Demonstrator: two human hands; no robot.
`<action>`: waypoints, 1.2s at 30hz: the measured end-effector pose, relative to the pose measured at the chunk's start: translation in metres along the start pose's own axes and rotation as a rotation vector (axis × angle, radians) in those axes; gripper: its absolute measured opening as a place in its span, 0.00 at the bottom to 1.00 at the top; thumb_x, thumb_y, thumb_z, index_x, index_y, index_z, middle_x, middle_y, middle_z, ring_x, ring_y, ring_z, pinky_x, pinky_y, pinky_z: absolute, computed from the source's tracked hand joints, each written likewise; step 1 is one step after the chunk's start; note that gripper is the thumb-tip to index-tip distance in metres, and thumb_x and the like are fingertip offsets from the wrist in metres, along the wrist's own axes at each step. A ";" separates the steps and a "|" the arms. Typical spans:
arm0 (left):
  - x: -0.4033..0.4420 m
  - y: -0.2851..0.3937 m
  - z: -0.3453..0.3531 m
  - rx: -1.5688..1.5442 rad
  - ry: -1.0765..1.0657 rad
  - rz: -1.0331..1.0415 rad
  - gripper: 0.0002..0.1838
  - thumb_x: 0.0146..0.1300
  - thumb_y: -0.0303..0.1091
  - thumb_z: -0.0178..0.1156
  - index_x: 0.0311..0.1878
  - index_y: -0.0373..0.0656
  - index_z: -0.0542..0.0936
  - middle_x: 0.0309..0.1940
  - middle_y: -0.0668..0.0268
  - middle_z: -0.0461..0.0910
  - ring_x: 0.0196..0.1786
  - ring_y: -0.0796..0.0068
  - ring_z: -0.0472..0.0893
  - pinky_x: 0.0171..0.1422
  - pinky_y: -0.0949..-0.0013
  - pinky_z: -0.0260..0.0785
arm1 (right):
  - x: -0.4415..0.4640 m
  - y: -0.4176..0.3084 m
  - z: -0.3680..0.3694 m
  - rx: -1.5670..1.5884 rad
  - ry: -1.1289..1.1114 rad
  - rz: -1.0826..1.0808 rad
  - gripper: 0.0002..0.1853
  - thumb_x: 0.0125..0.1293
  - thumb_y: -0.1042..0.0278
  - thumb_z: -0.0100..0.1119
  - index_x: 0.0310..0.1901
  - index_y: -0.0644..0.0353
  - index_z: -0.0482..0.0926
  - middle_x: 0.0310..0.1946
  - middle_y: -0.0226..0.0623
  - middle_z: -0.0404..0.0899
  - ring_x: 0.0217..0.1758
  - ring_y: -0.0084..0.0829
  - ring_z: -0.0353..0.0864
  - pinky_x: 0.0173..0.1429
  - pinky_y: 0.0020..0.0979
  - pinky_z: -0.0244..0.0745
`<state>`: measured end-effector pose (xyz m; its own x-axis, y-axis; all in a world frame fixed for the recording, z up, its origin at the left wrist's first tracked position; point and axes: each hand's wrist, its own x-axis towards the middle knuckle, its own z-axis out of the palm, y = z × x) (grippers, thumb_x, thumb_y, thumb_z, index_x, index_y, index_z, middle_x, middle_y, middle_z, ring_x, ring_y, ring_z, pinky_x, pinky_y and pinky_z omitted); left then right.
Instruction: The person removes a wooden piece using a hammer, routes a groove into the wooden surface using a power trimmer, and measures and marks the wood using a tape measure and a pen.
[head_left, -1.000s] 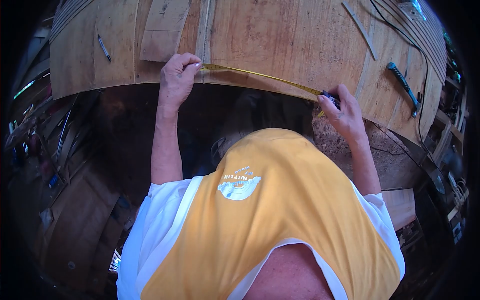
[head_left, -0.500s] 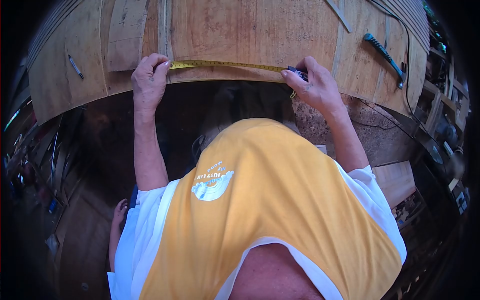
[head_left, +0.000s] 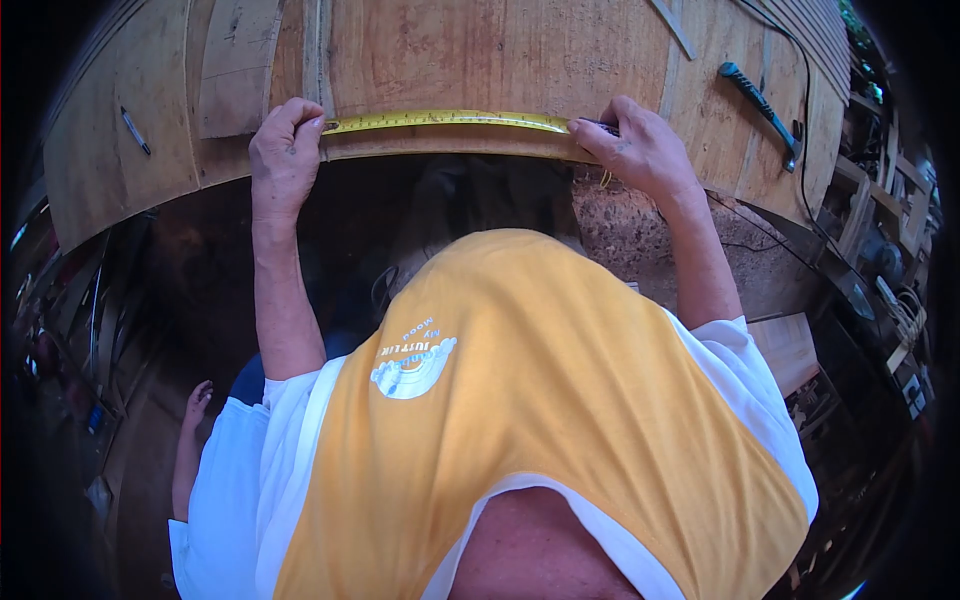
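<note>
A yellow tape measure (head_left: 450,119) stretches between my two hands along the near edge of the wooden tabletop (head_left: 430,60). My left hand (head_left: 285,155) pinches its free end between thumb and fingers. At the other end my right hand (head_left: 640,148) is wrapped round the dark case, which the fingers mostly hide. A bit of yellow cord hangs below that hand. The blade's marked face is turned up towards me, with its small figures too fine to read.
On the tabletop lie a hammer (head_left: 762,112) at the right, a pen (head_left: 135,131) at the left and a thin metal strip (head_left: 672,28) at the back. A black cable (head_left: 806,110) runs past the hammer. Another person's hand (head_left: 200,398) shows at lower left.
My hands have moved slightly apart, the right one further right and the left one left, so more blade shows. The blade has turned its face more towards me.
</note>
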<state>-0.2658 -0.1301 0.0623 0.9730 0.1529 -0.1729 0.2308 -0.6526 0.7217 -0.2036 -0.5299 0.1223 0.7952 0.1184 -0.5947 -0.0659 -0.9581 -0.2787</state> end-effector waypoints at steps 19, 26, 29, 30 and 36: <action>-0.007 0.002 0.006 -0.148 0.065 -0.172 0.04 0.68 0.25 0.63 0.43 0.35 0.84 0.37 0.59 0.82 0.40 0.70 0.83 0.49 0.68 0.75 | 0.004 -0.012 0.006 0.047 -0.028 -0.003 0.40 0.61 0.27 0.60 0.44 0.68 0.83 0.37 0.55 0.86 0.46 0.52 0.86 0.51 0.47 0.79; -0.022 0.028 0.023 0.152 0.338 0.122 0.10 0.65 0.26 0.69 0.48 0.40 0.85 0.42 0.60 0.82 0.42 0.62 0.83 0.50 0.62 0.77 | 0.005 -0.013 0.007 0.029 -0.030 0.005 0.39 0.60 0.28 0.60 0.43 0.68 0.83 0.36 0.55 0.86 0.46 0.52 0.86 0.51 0.47 0.79; -0.036 0.058 0.046 0.273 0.304 0.408 0.14 0.62 0.28 0.72 0.51 0.42 0.85 0.48 0.62 0.82 0.52 0.57 0.81 0.57 0.57 0.75 | 0.004 -0.018 0.005 0.049 -0.041 0.043 0.38 0.60 0.29 0.62 0.43 0.68 0.83 0.36 0.56 0.86 0.46 0.53 0.86 0.52 0.47 0.79; -0.040 0.076 0.059 0.251 0.250 0.465 0.16 0.59 0.28 0.73 0.52 0.44 0.85 0.50 0.62 0.82 0.56 0.54 0.79 0.61 0.54 0.73 | 0.004 -0.019 0.004 0.048 -0.038 0.052 0.38 0.61 0.30 0.63 0.43 0.68 0.82 0.36 0.56 0.86 0.45 0.53 0.86 0.52 0.48 0.79; -0.023 0.096 0.138 0.046 0.071 0.729 0.14 0.54 0.31 0.70 0.46 0.47 0.86 0.46 0.65 0.79 0.52 0.61 0.77 0.56 0.58 0.71 | 0.004 -0.017 0.004 0.126 -0.029 -0.027 0.37 0.60 0.31 0.71 0.41 0.68 0.81 0.35 0.55 0.85 0.44 0.51 0.87 0.48 0.45 0.79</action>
<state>-0.2667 -0.2989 0.0428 0.8773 -0.2855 0.3857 -0.4744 -0.6373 0.6073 -0.2018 -0.5125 0.1217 0.7800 0.1533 -0.6067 -0.1209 -0.9143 -0.3865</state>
